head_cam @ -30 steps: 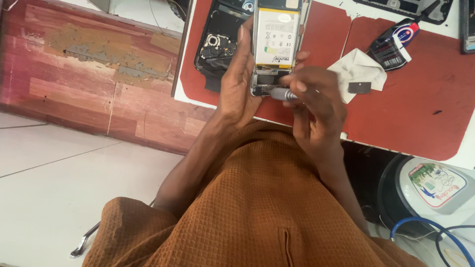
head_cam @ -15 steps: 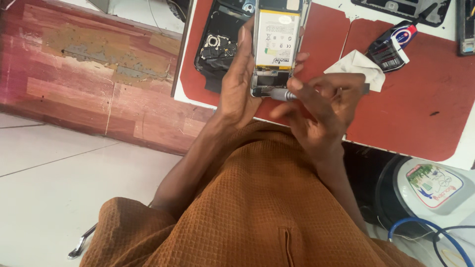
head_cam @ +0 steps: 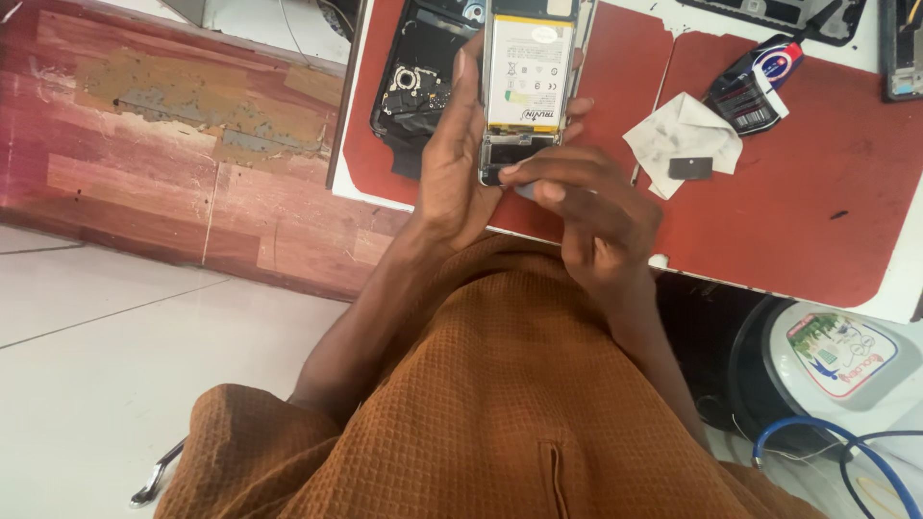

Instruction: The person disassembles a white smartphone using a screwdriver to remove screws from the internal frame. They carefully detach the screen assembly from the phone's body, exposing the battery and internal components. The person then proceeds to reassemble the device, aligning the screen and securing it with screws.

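Observation:
My left hand (head_cam: 460,163) grips an opened phone (head_cam: 528,86) by its left edge, its back off and a white battery showing. My right hand (head_cam: 586,211) is curled at the phone's lower end, pinching a small grey tool (head_cam: 527,190) whose tip touches the phone's bottom part. Both hands hover over the near edge of a red work mat (head_cam: 769,202). Most of the tool is hidden under my fingers.
A black phone back cover (head_cam: 418,82) lies on the mat to the left. A white cloth (head_cam: 681,135) with a small dark chip, and a small black tube (head_cam: 748,88), lie right. A bucket with lid (head_cam: 836,356) and blue cable (head_cam: 827,442) sit under the table.
My right hand has shifted left and closed in on the phone's lower end; the tool tip now sits against the phone. The phone and left hand stay nearly still.

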